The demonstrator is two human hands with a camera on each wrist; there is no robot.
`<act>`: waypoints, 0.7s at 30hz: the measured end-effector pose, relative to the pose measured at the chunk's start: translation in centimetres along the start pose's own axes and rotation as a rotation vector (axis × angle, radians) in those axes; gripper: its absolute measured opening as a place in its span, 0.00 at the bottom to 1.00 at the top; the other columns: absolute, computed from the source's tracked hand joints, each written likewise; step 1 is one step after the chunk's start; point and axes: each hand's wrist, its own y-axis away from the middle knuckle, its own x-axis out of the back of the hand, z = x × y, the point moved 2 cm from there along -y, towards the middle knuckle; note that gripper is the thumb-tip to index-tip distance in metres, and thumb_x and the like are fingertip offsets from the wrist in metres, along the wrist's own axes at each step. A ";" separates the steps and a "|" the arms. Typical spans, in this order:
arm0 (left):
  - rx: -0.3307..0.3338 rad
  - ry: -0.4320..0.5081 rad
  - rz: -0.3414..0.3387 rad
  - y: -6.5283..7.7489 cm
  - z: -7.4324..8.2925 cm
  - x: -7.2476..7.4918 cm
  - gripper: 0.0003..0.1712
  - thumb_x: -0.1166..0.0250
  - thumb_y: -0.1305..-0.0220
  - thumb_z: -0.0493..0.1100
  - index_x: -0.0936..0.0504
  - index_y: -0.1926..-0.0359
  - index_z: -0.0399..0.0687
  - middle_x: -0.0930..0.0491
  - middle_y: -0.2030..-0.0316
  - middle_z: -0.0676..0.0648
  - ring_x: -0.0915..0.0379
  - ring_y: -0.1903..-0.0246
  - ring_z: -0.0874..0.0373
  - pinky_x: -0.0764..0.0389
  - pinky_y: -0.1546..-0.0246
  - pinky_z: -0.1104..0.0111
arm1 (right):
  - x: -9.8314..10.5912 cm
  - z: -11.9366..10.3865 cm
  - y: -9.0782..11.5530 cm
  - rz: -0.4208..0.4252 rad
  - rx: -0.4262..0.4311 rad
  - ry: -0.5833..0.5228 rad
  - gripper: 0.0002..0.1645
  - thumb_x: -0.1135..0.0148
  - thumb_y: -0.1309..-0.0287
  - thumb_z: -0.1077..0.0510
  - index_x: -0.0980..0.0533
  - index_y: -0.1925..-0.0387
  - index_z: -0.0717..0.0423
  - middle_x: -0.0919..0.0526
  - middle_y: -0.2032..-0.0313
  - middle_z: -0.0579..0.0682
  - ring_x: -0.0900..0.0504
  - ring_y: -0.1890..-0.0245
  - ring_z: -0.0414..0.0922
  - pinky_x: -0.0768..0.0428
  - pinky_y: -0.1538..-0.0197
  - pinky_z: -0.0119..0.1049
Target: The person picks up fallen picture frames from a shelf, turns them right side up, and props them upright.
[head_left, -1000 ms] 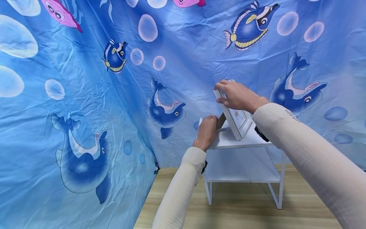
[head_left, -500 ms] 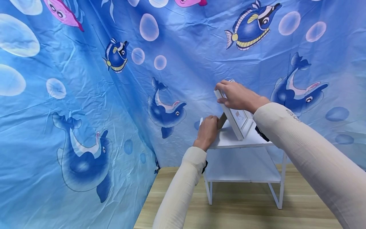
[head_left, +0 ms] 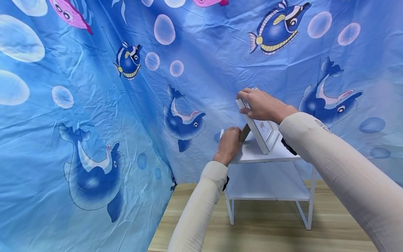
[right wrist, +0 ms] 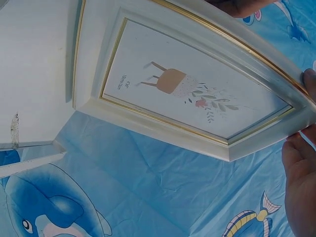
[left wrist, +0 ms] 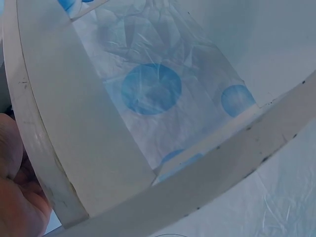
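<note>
Picture frame point(head_left: 258, 134) on the white desk point(head_left: 246, 152): lower edge on the top, nearest corner just inside the front edge, body tilted with its upper end toward the left edge and its picture side facing right. Right hand point(head_left: 266, 106): grip pinching the upper corner of the frame, fingers over the top, thumb against the near side. Left hand point(head_left: 228, 145) at the front-left corner of the desk, fingers curled in on the brown stand point(head_left: 245, 133) behind the frame; its fingertips are hidden in the head view. Writing: the printed card point(right wrist: 163, 59) inside the gold-lined moulding carries two short size lines, the lower reading roughly "10cm x 15cm", the upper beginning with "4" and too small to confirm in full. Same card shows a tan stool with flowers and leaves. Dark lettering on the right sleeve point(head_left: 333, 157), slanted along the forearm, not reliably legible. Lower shelf point(head_left: 267, 182) beneath the desk top; wood-grain floor point(head_left: 264, 239) below; blue backdrop point(head_left: 207, 52) behind, printed with dolphins, fish and bubbles.
</note>
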 end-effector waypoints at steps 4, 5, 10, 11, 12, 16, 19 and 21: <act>0.014 0.009 -0.007 0.0 0.1 0.0 0.07 0.36 0.35 0.35 0.15 0.57 0.41 0.16 0.63 0.46 0.19 0.64 0.57 0.18 0.63 0.69 | -0.1 0.1 0.0 0.008 0.000 -0.003 0.25 0.38 0.35 0.60 0.29 0.37 0.59 0.27 0.40 0.59 0.22 0.48 0.57 0.21 0.45 0.53; 0.018 0.012 -0.007 0.0 0.1 0.0 0.07 0.36 0.34 0.35 0.15 0.57 0.41 0.16 0.63 0.46 0.19 0.64 0.57 0.18 0.62 0.69 | -0.1 0.1 0.0 0.008 0.000 -0.002 0.25 0.37 0.35 0.60 0.29 0.37 0.58 0.27 0.40 0.58 0.22 0.48 0.57 0.21 0.45 0.53; 0.047 0.032 -0.009 0.0 0.2 0.0 0.09 0.39 0.32 0.36 0.14 0.55 0.41 0.15 0.62 0.46 0.19 0.63 0.57 0.18 0.60 0.69 | -0.1 0.0 0.0 0.008 0.005 0.002 0.27 0.37 0.35 0.59 0.30 0.36 0.58 0.28 0.39 0.59 0.22 0.47 0.57 0.21 0.44 0.53; 0.049 0.035 -0.007 0.0 0.3 0.0 0.09 0.39 0.31 0.36 0.14 0.54 0.41 0.15 0.62 0.46 0.18 0.62 0.57 0.18 0.60 0.70 | -0.1 -0.1 0.0 0.008 0.005 0.004 0.28 0.38 0.35 0.59 0.31 0.36 0.58 0.28 0.39 0.59 0.22 0.46 0.57 0.21 0.44 0.53; 0.052 0.037 -0.006 0.0 0.3 0.0 0.10 0.39 0.31 0.36 0.14 0.54 0.41 0.15 0.62 0.46 0.18 0.62 0.57 0.18 0.60 0.70 | 0.0 -0.1 0.0 0.008 0.005 0.004 0.28 0.38 0.35 0.59 0.31 0.35 0.58 0.28 0.38 0.60 0.22 0.45 0.57 0.22 0.44 0.54; 0.052 0.028 -0.003 0.0 0.4 -0.1 0.10 0.40 0.30 0.37 0.14 0.54 0.41 0.15 0.62 0.46 0.18 0.62 0.57 0.18 0.60 0.69 | 0.1 -0.1 0.1 0.009 0.010 0.015 0.29 0.39 0.34 0.59 0.32 0.34 0.59 0.29 0.37 0.61 0.23 0.44 0.58 0.23 0.42 0.55; 0.051 0.019 0.006 0.1 0.4 -0.1 0.10 0.40 0.31 0.37 0.15 0.53 0.41 0.15 0.61 0.46 0.18 0.61 0.57 0.18 0.59 0.69 | 0.1 -0.1 0.1 0.015 0.015 0.021 0.29 0.39 0.34 0.59 0.32 0.34 0.59 0.28 0.37 0.61 0.22 0.44 0.58 0.23 0.42 0.55; 0.046 0.009 0.012 0.1 0.3 -0.1 0.11 0.39 0.31 0.37 0.15 0.52 0.41 0.15 0.60 0.45 0.18 0.60 0.56 0.17 0.58 0.68 | 0.1 -0.1 0.1 0.018 0.017 0.021 0.29 0.38 0.34 0.59 0.32 0.34 0.59 0.28 0.37 0.61 0.22 0.44 0.57 0.23 0.43 0.54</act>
